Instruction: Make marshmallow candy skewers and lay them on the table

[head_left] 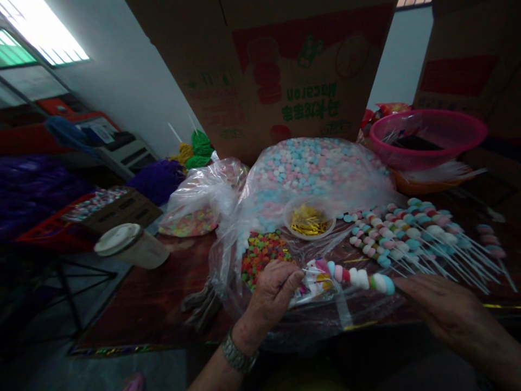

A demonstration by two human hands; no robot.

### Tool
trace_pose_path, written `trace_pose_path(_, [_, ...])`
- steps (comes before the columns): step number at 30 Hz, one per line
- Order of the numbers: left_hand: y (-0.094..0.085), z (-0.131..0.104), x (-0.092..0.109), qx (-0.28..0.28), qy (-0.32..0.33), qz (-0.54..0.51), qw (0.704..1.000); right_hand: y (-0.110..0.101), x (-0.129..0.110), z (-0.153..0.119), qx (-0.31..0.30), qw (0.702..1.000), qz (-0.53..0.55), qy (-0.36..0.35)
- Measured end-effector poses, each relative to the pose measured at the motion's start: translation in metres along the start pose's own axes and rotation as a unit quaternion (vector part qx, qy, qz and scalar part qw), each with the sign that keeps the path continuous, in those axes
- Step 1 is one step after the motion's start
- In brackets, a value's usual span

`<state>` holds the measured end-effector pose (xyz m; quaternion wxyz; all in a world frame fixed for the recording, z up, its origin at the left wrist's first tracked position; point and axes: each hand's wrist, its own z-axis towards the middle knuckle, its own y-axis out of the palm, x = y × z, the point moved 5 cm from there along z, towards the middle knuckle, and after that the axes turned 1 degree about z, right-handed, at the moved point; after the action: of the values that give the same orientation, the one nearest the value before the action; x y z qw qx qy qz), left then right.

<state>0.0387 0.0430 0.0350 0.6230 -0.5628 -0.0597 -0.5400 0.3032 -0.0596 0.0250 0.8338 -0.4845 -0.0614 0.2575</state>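
My left hand (277,285), with a watch on its wrist, is closed in a pinch on the stick end of a marshmallow skewer (360,278). White, pink, blue, red and green pieces are threaded along the skewer, which points right. At its blue tip, my right hand (443,307) is held with fingers stretched out; whether it touches the tip I cannot tell. A printed wrapper (319,279) lies behind the stick. Just beyond my left hand is a pile of small colourful gummy candies (264,252). A round tub (311,220) of gold twist ties stands behind the wrapper.
Finished-looking skewers (419,233) are heaped on the right. A big clear bag (309,163) of marshmallows leans against a cardboard box (293,81). A lidded cup (132,245) tilts at the left edge of the table (154,304). A pink basket (431,136) stands back right.
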Motion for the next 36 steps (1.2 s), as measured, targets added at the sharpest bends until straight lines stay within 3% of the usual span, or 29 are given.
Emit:
trace_pose_path(6, [-0.001,0.003,0.006,-0.053,0.066,0.089,0.992,-0.007,0.007,-0.005,0.026,1.0,0.016,0.004])
trace_pose_path(9, [-0.003,0.004,0.006,-0.039,0.067,0.086,0.993,-0.016,0.015,-0.008,0.075,0.991,0.059,0.094])
trace_pose_path(11, [-0.001,0.004,0.007,-0.038,0.063,0.082,0.994,-0.013,0.017,-0.009,0.105,0.962,0.141,0.207])
trace_pose_path(13, [0.005,0.004,0.01,-0.039,0.063,0.084,0.994,0.004,0.011,-0.007,0.115,0.895,0.268,0.336])
trace_pose_path(15, [0.012,0.004,0.015,-0.032,0.067,0.076,0.994,0.033,-0.006,-0.001,0.102,0.798,0.408,0.432])
trace_pose_path(18, [0.022,0.002,0.021,-0.024,0.065,0.062,0.996,0.076,-0.042,0.022,0.062,0.668,0.582,0.46])
trace_pose_path(20, [0.027,-0.002,0.02,-0.029,0.05,0.054,0.997,0.095,-0.056,0.034,0.062,0.613,0.64,0.459])
trace_pose_path(22, [0.03,-0.007,0.016,-0.045,0.029,0.038,0.998,0.106,-0.06,0.04,0.086,0.589,0.65,0.472])
trace_pose_path(25, [0.031,-0.015,0.008,-0.062,0.011,0.014,0.998,0.109,-0.057,0.041,0.125,0.599,0.621,0.49])
trace_pose_path(28, [0.026,-0.019,0.002,-0.044,0.005,0.017,0.999,0.101,-0.049,0.037,0.117,0.647,0.561,0.502])
trace_pose_path(30, [0.018,-0.019,-0.001,-0.036,0.005,0.02,0.999,0.089,-0.041,0.032,0.082,0.7,0.521,0.481])
trace_pose_path(32, [0.009,-0.017,-0.001,-0.036,0.013,0.02,0.999,0.067,-0.03,0.027,0.056,0.774,0.466,0.425])
trace_pose_path(36, [-0.007,-0.014,0.002,-0.055,0.048,0.03,0.997,0.014,-0.011,0.017,0.071,0.927,0.283,0.234])
